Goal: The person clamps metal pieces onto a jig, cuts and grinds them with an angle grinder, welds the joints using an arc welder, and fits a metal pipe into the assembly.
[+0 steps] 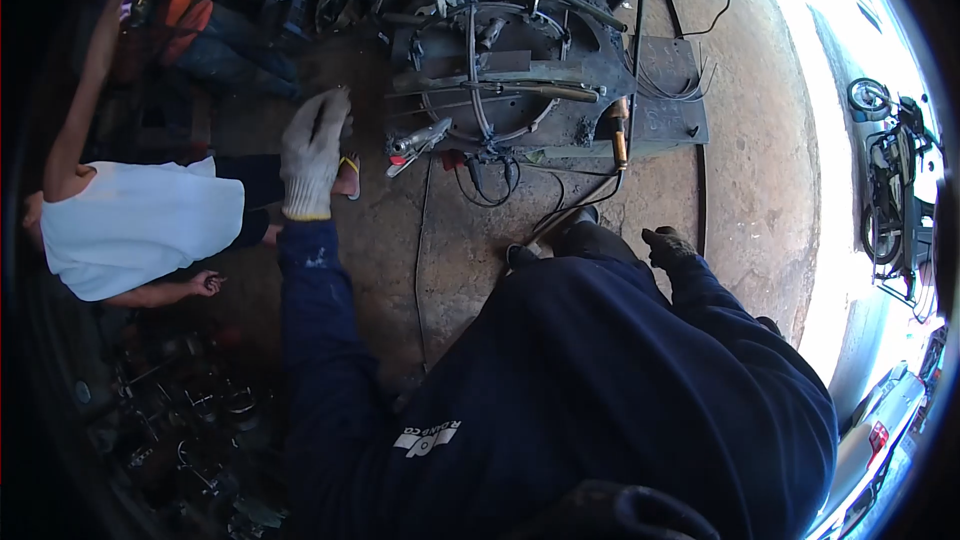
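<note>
My left hand (313,152), in a white knitted glove with a yellow cuff edge, is raised left of the metal workbench (660,120). Its fingers are partly stretched with a gap between them, and I see nothing held. My right hand (670,247), in a dark glove, hangs low near my right leg, its fingers loosely bent and slightly apart, with nothing visible in it. On the bench lies a round metal frame (473,70) with bars across it. Locking pliers (425,140) sit at the bench's left front corner. A welding torch (619,140) with a copper-coloured nozzle rests at its front edge.
A co-worker in a white sleeveless top (145,225) stands at the left. Cables (422,270) trail over the concrete floor (755,180). Metal parts (200,420) are piled at the lower left. Motorcycles (895,180) stand outside at the right.
</note>
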Motion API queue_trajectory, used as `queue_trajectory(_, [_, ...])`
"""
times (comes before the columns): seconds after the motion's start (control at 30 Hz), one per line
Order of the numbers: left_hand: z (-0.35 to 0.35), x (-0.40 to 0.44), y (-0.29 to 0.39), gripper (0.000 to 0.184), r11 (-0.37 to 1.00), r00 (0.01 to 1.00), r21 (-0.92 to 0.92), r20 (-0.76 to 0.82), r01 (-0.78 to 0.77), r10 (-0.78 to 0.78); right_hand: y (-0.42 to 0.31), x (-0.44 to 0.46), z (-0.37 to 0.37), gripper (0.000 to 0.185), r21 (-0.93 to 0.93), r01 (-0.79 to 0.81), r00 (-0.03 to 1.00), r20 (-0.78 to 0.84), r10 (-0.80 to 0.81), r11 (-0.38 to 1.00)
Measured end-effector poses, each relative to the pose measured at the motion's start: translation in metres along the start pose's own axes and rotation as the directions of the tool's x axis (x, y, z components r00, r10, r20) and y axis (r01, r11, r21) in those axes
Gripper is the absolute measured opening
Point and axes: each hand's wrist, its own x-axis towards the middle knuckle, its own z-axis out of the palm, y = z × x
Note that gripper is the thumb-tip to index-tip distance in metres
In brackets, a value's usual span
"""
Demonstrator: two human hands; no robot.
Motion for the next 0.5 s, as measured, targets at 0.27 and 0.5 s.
queue_trajectory(0.27, [0.1,0.109,0.079,0.059,0.894,0.854,0.43,0.413,0.124,-0.317,0.009,0.03,-0.01,0.054,0.522,0.141,0.99,-0.094,-0.108,0.841])
queue_trajectory(0.5, [0.125,0.127,0.059,0.077,0.811,0.735,0.583,0.564,-0.033,-0.376,0.031,0.025,0.012,0.041,0.651,0.104,0.984,-0.179,0.018,0.752])
